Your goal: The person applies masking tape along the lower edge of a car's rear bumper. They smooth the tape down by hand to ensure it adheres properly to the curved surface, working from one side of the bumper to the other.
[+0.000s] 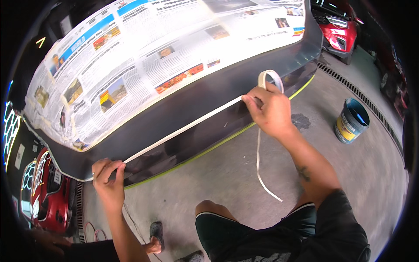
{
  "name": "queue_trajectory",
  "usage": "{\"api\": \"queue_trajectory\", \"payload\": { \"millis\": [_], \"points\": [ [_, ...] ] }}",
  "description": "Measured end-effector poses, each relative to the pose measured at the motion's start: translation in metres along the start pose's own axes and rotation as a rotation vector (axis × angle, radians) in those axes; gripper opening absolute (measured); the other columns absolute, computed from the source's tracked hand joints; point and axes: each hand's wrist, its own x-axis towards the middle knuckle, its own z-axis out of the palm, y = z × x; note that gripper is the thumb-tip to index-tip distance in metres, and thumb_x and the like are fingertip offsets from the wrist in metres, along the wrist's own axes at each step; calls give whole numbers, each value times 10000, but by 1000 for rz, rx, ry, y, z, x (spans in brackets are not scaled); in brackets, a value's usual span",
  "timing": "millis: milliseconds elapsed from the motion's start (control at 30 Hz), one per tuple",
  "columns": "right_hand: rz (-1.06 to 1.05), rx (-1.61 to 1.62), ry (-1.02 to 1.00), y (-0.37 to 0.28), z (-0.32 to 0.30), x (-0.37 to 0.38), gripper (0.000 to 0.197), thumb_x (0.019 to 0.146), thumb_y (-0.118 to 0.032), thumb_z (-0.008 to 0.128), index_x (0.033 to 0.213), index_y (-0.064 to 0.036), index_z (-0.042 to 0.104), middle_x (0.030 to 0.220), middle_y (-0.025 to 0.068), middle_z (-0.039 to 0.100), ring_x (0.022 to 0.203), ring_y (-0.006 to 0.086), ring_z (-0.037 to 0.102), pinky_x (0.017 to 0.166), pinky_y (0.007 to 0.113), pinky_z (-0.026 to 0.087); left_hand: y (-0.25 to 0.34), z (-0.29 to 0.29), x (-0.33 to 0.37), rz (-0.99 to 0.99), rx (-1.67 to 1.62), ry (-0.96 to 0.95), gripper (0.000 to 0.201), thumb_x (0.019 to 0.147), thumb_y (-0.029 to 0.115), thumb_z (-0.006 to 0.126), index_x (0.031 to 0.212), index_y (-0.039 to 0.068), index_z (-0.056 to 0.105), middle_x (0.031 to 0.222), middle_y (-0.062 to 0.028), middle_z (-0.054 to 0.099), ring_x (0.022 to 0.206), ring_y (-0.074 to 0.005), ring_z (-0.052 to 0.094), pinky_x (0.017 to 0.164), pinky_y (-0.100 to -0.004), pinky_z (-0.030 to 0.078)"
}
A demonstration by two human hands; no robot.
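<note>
While left hand (108,185) apparently pinches tape (205,118), right hand (273,109) holds roll (262,79).

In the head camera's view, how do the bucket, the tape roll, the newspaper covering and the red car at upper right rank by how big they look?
1. Newspaper covering
2. Red car at upper right, partly out of view
3. Bucket
4. Tape roll, partly hidden by the right hand

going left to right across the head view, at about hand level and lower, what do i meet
Red car at the left → left hand → white tape stretched between the hands → right hand → blue bucket on the floor
</note>
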Motion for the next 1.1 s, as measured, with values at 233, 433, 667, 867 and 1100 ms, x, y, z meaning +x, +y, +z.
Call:
{"api": "queue_trajectory", "payload": {
  "millis": [233,433,667,867,1100],
  "points": [
    [23,-4,-3,2,-1,-1,178,1041,-280,888,993,-112,851,885,100,743,790,350,755,728,482,596,-4,11,7,58,43,40,260,797,107,1048,1005,110,891,1045,-95,785,1124,-335,728,1000,-474,554],
    [37,29,-50,-6,0,2,193,1049,-266,881,1004,-81,847,896,87,733,765,335,721,721,480,573,12,14,23,79,75,-53,283,780,173,1073,922,112,836,1010,-6,776,1129,-261,697,1114,-442,409],
    [58,27,-66,-1,-3,3,213,1046,-282,881,982,-85,830,916,90,719,820,347,732,730,491,579,58,58,51,193,3,-65,293,788,250,1077,887,154,818,972,27,750,1159,-224,680,1168,-465,331],
    [58,-6,-54,1,-3,2,163,1015,-288,894,959,-145,839,941,101,741,844,392,767,758,533,614,100,98,70,204,-14,-68,316,773,295,1082,909,175,823,993,36,733,1173,-233,665,1168,-480,332],
    [-4,25,-76,3,-8,7,183,1009,-259,876,917,-112,816,915,103,723,907,363,762,752,532,613,176,156,104,347,13,-29,355,762,318,1074,996,202,833,1034,59,744,1170,-241,668,1131,-493,383]
  ]
}}
